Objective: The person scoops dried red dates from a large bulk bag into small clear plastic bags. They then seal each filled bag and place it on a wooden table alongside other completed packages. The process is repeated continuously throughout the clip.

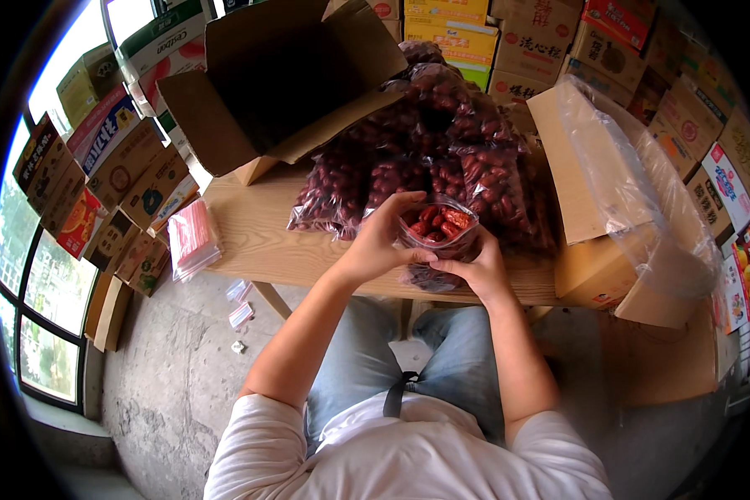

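Between my hands, over the table's front edge, is a clear plastic bag (436, 225) of red dates, its mouth spread wide and the dates showing inside. My left hand (385, 236) grips its left side, fingers reaching behind the rim. On the right side my right hand (480, 265) holds it, thumb across the front below the mouth. The lower part of the bag hangs below my thumbs. Just behind it, filled bags of dates (442, 158) are piled on the wooden table (250, 237).
An open cardboard box (183, 112) tilts toward me at the back left. Another open carton (596, 271) with a plastic liner stands on the right. A pack of pink-striped bags (193, 237) lies at the table's left edge. Stacked cartons (537, 37) line the back; small scraps (240, 315) litter the floor.
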`<state>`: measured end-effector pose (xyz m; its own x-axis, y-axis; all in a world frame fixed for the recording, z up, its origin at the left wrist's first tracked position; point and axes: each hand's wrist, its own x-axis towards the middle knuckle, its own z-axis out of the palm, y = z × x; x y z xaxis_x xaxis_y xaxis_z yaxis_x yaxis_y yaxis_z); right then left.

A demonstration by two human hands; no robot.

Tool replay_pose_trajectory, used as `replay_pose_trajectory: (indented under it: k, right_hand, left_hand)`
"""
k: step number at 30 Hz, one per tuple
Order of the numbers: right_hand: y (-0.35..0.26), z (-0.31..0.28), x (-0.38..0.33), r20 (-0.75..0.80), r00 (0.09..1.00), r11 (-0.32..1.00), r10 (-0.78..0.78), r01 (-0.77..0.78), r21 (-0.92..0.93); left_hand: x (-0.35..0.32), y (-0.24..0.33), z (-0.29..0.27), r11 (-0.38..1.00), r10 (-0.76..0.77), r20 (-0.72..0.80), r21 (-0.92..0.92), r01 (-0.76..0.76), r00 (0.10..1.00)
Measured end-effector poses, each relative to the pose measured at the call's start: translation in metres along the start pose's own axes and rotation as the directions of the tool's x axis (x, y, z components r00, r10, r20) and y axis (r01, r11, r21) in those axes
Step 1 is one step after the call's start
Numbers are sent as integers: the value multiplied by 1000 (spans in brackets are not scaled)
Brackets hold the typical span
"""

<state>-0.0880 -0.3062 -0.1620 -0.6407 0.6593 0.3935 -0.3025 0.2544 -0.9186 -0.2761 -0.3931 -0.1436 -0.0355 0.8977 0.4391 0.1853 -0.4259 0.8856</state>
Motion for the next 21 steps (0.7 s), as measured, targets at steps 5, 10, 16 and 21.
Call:
replay_pose_trajectory:
  k: [5,10,16,21]
  right_hand:
    - [-7,-2,-2,9,1000,1000,-24,24,-17]
    - [-40,-18,-3,-36,993,955,-117,102,-279]
    - [-77,-26,10,152,960,809,-233,278,-518]
    - [-75,-35,20,137,981,840,-137,188,-508]
  left_hand:
    - [3,5,4,999,25,-37,33,-24,999]
    - [3,7,6,999,25,-81,39,-22,996]
    - [3,17,9,995,1,-106,101,10,994]
    - [4,33,10,984,-5,-79,176,19,997]
